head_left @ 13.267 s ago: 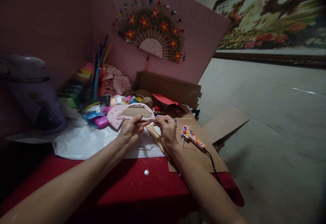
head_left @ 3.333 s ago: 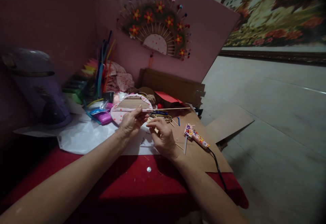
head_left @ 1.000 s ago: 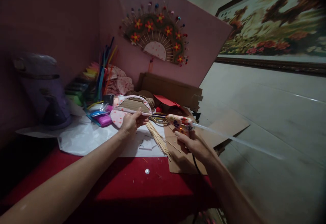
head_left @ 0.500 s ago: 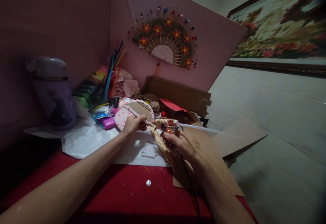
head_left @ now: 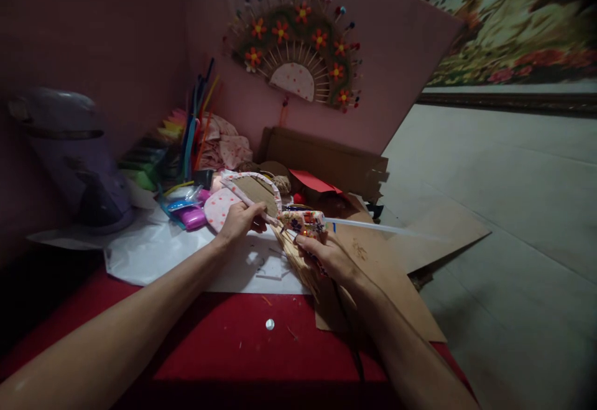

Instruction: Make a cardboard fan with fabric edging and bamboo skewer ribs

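My left hand [head_left: 240, 222] is closed on the near edge of a cardboard piece [head_left: 255, 190], whose rim is wrapped in pink dotted fabric. My right hand [head_left: 332, 256] grips a flower-patterned glue gun [head_left: 302, 223] with a small orange light. Its nozzle points left, close to the fabric edge by my left fingers; whether it touches I cannot tell. A long translucent glue stick [head_left: 380, 227] juts from the gun's back. Beneath the gun lies a bundle of thin wooden sticks [head_left: 298, 262]. Another dotted fabric piece [head_left: 217, 208] rests behind my left hand.
White sheeting [head_left: 158, 254] and brown cardboard [head_left: 385, 292] cover parts of the red table [head_left: 209, 348]. A purple flask [head_left: 77, 167] stands left, near pipe cleaners [head_left: 198, 124] and colourful packets [head_left: 190, 216]. A decorated fan [head_left: 293, 49] hangs on the pink board behind.
The whole view has shifted slightly, so the scene sits a little higher and mostly further left. Both hands keep their holds, with the glue gun still at the fabric edge.
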Available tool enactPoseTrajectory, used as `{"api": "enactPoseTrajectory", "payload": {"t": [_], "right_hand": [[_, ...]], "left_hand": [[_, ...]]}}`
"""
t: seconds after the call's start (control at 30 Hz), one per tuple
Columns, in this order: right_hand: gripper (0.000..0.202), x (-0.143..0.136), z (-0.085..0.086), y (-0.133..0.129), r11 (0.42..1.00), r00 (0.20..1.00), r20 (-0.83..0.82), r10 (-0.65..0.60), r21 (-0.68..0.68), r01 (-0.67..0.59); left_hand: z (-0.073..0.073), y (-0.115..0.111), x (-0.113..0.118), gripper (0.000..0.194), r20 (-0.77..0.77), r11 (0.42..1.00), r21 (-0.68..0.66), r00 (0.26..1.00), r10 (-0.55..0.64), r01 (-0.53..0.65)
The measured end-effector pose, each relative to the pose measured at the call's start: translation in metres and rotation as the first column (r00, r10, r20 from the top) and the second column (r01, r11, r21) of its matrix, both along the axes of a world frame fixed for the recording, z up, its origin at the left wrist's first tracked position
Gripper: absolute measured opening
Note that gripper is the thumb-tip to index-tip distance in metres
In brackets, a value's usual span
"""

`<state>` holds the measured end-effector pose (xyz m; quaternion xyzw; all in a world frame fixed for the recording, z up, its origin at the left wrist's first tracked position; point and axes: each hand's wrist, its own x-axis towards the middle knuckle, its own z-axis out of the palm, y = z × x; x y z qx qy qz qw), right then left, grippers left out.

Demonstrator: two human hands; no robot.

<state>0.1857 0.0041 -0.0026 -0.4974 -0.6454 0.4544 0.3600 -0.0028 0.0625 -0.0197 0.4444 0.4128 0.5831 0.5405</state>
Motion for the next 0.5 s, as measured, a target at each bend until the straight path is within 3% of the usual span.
{"api": "enactPoseTrajectory", "payload": {"t": [0.5], "right_hand": [[0.029,-0.014,0.014,-0.011,0.999,0.991,-0.135,0.024,-0.037,-0.030]], "left_hand": [[0.011,-0.008,0.000,0.020,-0.047,0.988,0.138,0.997,0.069,-0.062]]}}
